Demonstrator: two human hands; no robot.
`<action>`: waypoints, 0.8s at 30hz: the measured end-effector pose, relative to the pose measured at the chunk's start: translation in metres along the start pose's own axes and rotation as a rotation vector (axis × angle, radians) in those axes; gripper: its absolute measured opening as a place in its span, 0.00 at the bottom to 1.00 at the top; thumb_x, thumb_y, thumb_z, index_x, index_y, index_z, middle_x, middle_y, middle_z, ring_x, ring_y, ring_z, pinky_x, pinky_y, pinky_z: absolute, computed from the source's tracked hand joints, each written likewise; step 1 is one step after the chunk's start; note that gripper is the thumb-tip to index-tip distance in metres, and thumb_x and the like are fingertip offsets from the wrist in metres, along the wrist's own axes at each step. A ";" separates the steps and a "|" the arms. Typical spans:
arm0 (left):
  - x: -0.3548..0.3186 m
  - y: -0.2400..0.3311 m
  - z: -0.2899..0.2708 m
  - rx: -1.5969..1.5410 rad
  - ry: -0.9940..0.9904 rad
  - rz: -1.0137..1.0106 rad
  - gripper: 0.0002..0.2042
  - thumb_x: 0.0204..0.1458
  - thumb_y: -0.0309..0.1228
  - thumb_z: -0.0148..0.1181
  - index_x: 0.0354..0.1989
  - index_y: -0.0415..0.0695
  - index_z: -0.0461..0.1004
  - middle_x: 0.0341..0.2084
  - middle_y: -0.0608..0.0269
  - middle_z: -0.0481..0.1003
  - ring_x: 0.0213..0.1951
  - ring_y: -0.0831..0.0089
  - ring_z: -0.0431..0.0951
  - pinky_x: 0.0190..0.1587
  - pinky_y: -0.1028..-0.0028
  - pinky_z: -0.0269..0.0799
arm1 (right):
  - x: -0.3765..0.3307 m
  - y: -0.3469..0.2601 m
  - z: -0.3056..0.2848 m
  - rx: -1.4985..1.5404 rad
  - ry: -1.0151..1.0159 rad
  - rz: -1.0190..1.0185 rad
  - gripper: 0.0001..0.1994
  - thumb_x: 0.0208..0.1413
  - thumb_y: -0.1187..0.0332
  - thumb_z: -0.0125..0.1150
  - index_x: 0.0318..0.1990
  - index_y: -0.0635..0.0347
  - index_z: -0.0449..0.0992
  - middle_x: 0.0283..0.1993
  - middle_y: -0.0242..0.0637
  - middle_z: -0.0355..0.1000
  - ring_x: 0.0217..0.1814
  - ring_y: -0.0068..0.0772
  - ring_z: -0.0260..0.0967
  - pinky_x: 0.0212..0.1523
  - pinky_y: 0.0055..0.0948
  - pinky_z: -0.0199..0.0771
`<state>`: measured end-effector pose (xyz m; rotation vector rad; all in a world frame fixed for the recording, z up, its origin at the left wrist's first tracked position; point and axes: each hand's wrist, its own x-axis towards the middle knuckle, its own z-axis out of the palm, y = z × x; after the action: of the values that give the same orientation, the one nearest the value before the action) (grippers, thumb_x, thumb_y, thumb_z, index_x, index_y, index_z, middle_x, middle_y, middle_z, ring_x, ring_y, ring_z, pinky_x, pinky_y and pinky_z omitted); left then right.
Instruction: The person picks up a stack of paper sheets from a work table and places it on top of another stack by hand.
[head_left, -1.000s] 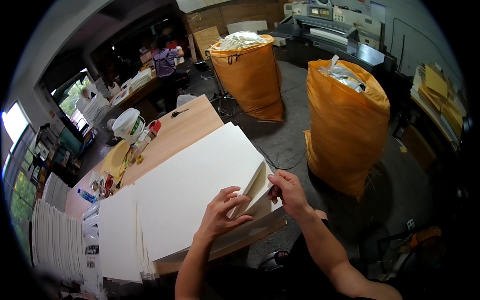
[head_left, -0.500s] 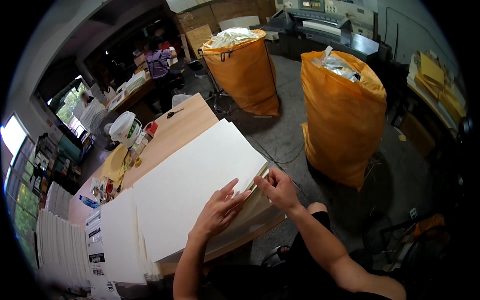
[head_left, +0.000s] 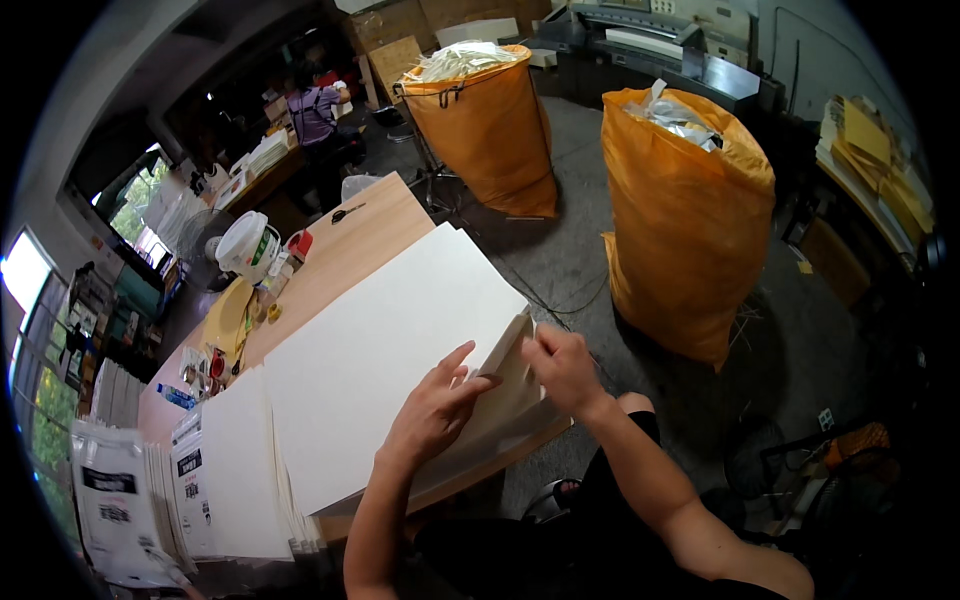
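A large white sheet [head_left: 400,350] lies on top of a stack at the near part of the table, its right edge standing up as a narrow strip. Over the near edge of that sheet is my left hand [head_left: 437,405], fingers stretched and apart, fingertips beside the raised strip. My right hand [head_left: 567,370] is closed, knuckles up, just off the stack's right edge. Its curled fingertips are hidden, so what they pinch cannot be made out. Below both hands the stack's side [head_left: 510,410] shows pale and glossy.
More white sheets [head_left: 240,470] and printed plastic packs [head_left: 110,500] are at the left. Scissors [head_left: 348,212], a white bucket [head_left: 247,245] and tape rolls lie on the wooden table [head_left: 375,215]. Two orange sacks [head_left: 685,220] of scraps stand beyond. A person [head_left: 315,115] sits farther back.
My right hand has come slightly away from the stack's edge, its fingers curling more. The sheet's right edge now stands up more between my hands. My left hand has shifted only a little.
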<state>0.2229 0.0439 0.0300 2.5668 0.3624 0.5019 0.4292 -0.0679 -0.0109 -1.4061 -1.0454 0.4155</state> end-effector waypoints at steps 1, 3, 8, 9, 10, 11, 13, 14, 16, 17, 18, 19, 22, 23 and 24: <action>-0.002 0.003 0.000 -0.009 0.020 0.001 0.15 0.58 0.30 0.66 0.54 0.57 0.80 0.67 0.44 0.66 0.56 0.47 0.78 0.56 0.57 0.79 | 0.004 -0.003 -0.006 0.284 -0.069 0.166 0.18 0.67 0.60 0.60 0.24 0.56 0.70 0.19 0.30 0.68 0.20 0.24 0.70 0.22 0.24 0.68; -0.003 0.012 -0.002 -0.024 0.060 0.008 0.14 0.54 0.33 0.72 0.50 0.54 0.81 0.64 0.46 0.69 0.56 0.49 0.79 0.56 0.58 0.80 | 0.009 -0.008 -0.015 0.640 -0.167 0.370 0.17 0.69 0.63 0.57 0.25 0.57 0.71 0.20 0.30 0.69 0.22 0.22 0.72 0.22 0.22 0.69; -0.005 0.002 0.007 -0.112 0.109 -0.001 0.24 0.41 0.35 0.81 0.50 0.55 0.82 0.59 0.52 0.72 0.55 0.51 0.79 0.55 0.59 0.81 | 0.006 -0.004 -0.013 0.710 -0.170 0.370 0.16 0.69 0.62 0.58 0.26 0.57 0.72 0.20 0.30 0.69 0.22 0.23 0.72 0.23 0.23 0.69; -0.004 -0.001 0.008 -0.127 0.117 0.005 0.25 0.40 0.34 0.82 0.50 0.55 0.82 0.59 0.53 0.72 0.55 0.51 0.80 0.55 0.59 0.82 | 0.006 -0.002 -0.014 0.713 -0.172 0.368 0.16 0.69 0.62 0.58 0.27 0.57 0.72 0.20 0.30 0.69 0.22 0.23 0.72 0.23 0.23 0.69; -0.004 -0.001 0.008 -0.140 0.113 -0.007 0.26 0.40 0.34 0.82 0.51 0.55 0.82 0.59 0.53 0.72 0.55 0.52 0.80 0.55 0.59 0.82 | 0.005 -0.001 -0.015 0.703 -0.177 0.361 0.17 0.69 0.61 0.58 0.26 0.57 0.72 0.20 0.30 0.69 0.22 0.23 0.72 0.23 0.23 0.70; -0.004 0.000 0.008 -0.153 0.108 -0.018 0.26 0.39 0.34 0.82 0.51 0.55 0.82 0.59 0.53 0.72 0.55 0.52 0.80 0.55 0.59 0.82 | 0.005 0.001 -0.016 0.693 -0.182 0.355 0.17 0.69 0.61 0.58 0.26 0.56 0.72 0.20 0.30 0.69 0.22 0.23 0.72 0.23 0.23 0.70; -0.004 0.002 0.005 -0.160 0.098 -0.021 0.25 0.42 0.33 0.81 0.52 0.55 0.82 0.59 0.53 0.72 0.55 0.54 0.80 0.54 0.60 0.82 | 0.004 0.000 -0.017 0.698 -0.179 0.351 0.17 0.69 0.61 0.57 0.26 0.56 0.72 0.20 0.30 0.69 0.23 0.22 0.72 0.23 0.24 0.70; -0.003 0.003 0.004 -0.156 0.095 -0.013 0.24 0.44 0.31 0.79 0.53 0.55 0.82 0.59 0.53 0.72 0.55 0.54 0.80 0.54 0.60 0.82 | 0.004 -0.001 -0.018 0.710 -0.173 0.355 0.17 0.69 0.61 0.57 0.26 0.56 0.72 0.20 0.30 0.69 0.23 0.22 0.72 0.23 0.24 0.70; -0.003 0.004 0.003 -0.148 0.095 -0.032 0.21 0.50 0.28 0.74 0.54 0.55 0.81 0.60 0.52 0.72 0.55 0.54 0.80 0.54 0.59 0.82 | 0.003 -0.003 -0.017 0.649 -0.149 0.329 0.17 0.69 0.60 0.57 0.26 0.56 0.72 0.20 0.30 0.69 0.23 0.22 0.72 0.23 0.24 0.70; -0.004 0.003 0.004 -0.145 0.098 -0.059 0.19 0.53 0.27 0.71 0.54 0.56 0.81 0.61 0.51 0.72 0.55 0.53 0.80 0.54 0.59 0.82 | 0.001 -0.002 -0.015 0.575 -0.129 0.302 0.17 0.69 0.60 0.57 0.26 0.56 0.72 0.20 0.30 0.68 0.23 0.22 0.71 0.23 0.24 0.70; -0.004 0.003 0.005 -0.145 0.100 -0.086 0.18 0.56 0.25 0.68 0.54 0.56 0.81 0.62 0.51 0.72 0.55 0.52 0.80 0.55 0.59 0.81 | 0.000 -0.001 -0.014 0.499 -0.108 0.276 0.17 0.69 0.60 0.57 0.26 0.56 0.72 0.20 0.30 0.68 0.23 0.22 0.71 0.23 0.24 0.70; -0.003 0.005 0.006 -0.128 0.122 -0.067 0.17 0.57 0.24 0.65 0.54 0.56 0.81 0.62 0.50 0.71 0.55 0.51 0.80 0.55 0.58 0.81 | -0.001 -0.002 -0.012 0.331 -0.093 0.195 0.17 0.69 0.60 0.57 0.26 0.57 0.72 0.20 0.30 0.69 0.23 0.23 0.72 0.23 0.24 0.70; -0.004 0.007 0.007 -0.067 0.141 -0.020 0.17 0.58 0.23 0.62 0.54 0.55 0.80 0.62 0.48 0.71 0.54 0.49 0.79 0.56 0.57 0.80 | -0.001 -0.004 -0.008 0.233 -0.097 0.145 0.17 0.69 0.61 0.58 0.26 0.57 0.72 0.20 0.31 0.70 0.23 0.24 0.72 0.23 0.23 0.70; -0.006 0.001 0.007 -0.041 0.114 -0.006 0.17 0.56 0.24 0.65 0.54 0.54 0.80 0.62 0.48 0.71 0.54 0.49 0.79 0.56 0.58 0.80 | 0.003 -0.003 -0.010 0.471 -0.128 0.256 0.17 0.69 0.61 0.58 0.26 0.57 0.71 0.20 0.32 0.70 0.23 0.24 0.73 0.23 0.24 0.71; -0.003 0.000 0.006 -0.014 0.086 0.011 0.17 0.55 0.25 0.68 0.53 0.54 0.80 0.61 0.47 0.71 0.54 0.49 0.79 0.57 0.58 0.79 | 0.006 -0.002 -0.012 0.709 -0.155 0.365 0.17 0.68 0.61 0.59 0.26 0.57 0.71 0.20 0.32 0.70 0.23 0.24 0.73 0.23 0.24 0.71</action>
<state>0.2223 0.0402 0.0246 2.5406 0.3742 0.6178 0.4410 -0.0709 -0.0052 -0.9183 -0.6507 1.0617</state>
